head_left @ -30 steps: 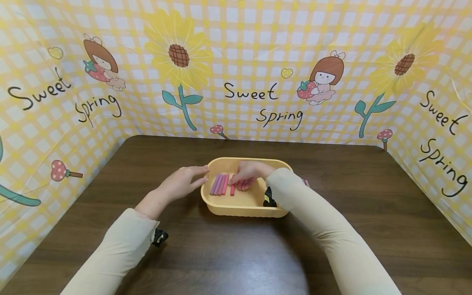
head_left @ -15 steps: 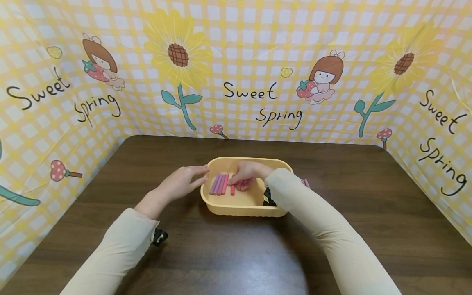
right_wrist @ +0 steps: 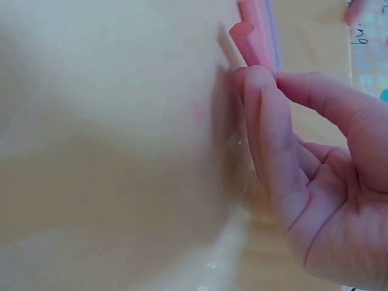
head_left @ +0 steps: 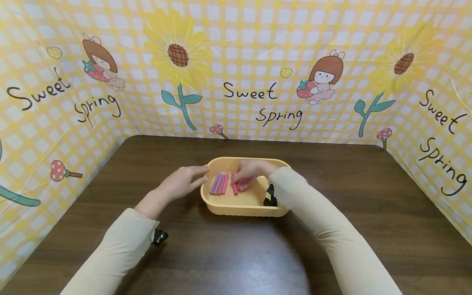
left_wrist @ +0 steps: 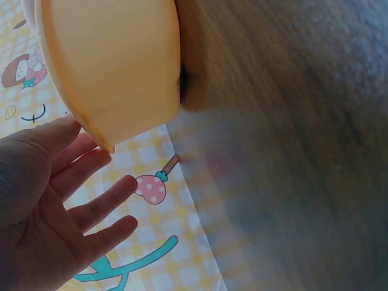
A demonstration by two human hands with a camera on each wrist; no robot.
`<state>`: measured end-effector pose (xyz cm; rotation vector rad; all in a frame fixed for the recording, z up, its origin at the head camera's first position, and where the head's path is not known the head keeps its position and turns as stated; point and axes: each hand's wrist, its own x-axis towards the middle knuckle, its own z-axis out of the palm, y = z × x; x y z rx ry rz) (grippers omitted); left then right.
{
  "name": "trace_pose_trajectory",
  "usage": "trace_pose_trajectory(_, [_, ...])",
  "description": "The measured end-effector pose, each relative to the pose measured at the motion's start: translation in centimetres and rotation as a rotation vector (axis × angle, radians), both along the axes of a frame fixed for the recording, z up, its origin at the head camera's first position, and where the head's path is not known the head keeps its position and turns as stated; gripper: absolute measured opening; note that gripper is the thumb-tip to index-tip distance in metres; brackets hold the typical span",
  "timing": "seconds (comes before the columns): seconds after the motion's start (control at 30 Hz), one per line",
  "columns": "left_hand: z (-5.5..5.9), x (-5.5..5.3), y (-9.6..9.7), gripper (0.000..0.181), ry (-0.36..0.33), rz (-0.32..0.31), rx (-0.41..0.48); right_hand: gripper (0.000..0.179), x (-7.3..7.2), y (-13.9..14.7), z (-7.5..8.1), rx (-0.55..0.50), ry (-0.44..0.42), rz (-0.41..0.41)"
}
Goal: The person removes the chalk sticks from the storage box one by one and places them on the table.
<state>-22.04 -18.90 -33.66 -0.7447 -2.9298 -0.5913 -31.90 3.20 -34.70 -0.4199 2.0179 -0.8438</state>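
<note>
1. One pink stick (head_left: 235, 190) is pinched between the thumb and fingers of the right hand (head_left: 246, 172), inside the yellow tray (head_left: 247, 211); by a fingertip grip, its angle can probably be finely controlled.
2. Just left of it, a row of sticks (head_left: 219, 184), lilac through pink, is laid side by side on the tray's floor; rolling is presumably hindered by such close packing.
3. The tray's left end is touched at the rim by the left hand (head_left: 179, 180), with fingers extended and nothing clasped (a steadying touch, it would seem).
4. The tray is set on the wooden table (head_left: 184, 258) between both arms, likely so that it can be reached from either side.
5. Whether the pinched stick is resting on the tray's floor cannot be told.
</note>
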Motion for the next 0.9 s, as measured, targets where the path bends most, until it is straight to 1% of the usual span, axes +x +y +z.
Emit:
trace_pose_trajectory(0.2, [0.1, 0.0, 0.0, 0.041, -0.007, 0.000, -0.001, 0.014, -0.7, 0.7, 0.2, -0.066, 0.006, -0.011])
trace_pose_trajectory(0.33, [0.1, 0.0, 0.0, 0.042, -0.011, 0.002, -0.004, 0.010, -0.6, 1.2, 0.9, -0.107, 0.005, -0.017])
trace_pose_trajectory(0.4, [0.1, -0.1, 0.0, 0.042, -0.012, 0.003, -0.006, 0.010, -0.5, 1.4, 1.2, -0.123, -0.003, -0.025])
trace_pose_trajectory(0.5, [0.0, -0.1, 0.0, 0.042, -0.014, 0.001, -0.005, 0.013, -0.4, 1.7, 1.6, -0.136, -0.010, -0.015])
trace_pose_trajectory(0.67, [-0.1, -0.1, 0.0, 0.042, -0.013, -0.004, -0.002, 0.016, -0.2, 2.3, 2.3, -0.148, 0.006, 0.023])
trace_pose_trajectory(0.9, [-0.1, -0.1, 0.0, 0.041, -0.005, -0.006, 0.002, 0.017, -0.1, 3.4, 3.2, -0.178, 0.017, 0.032])
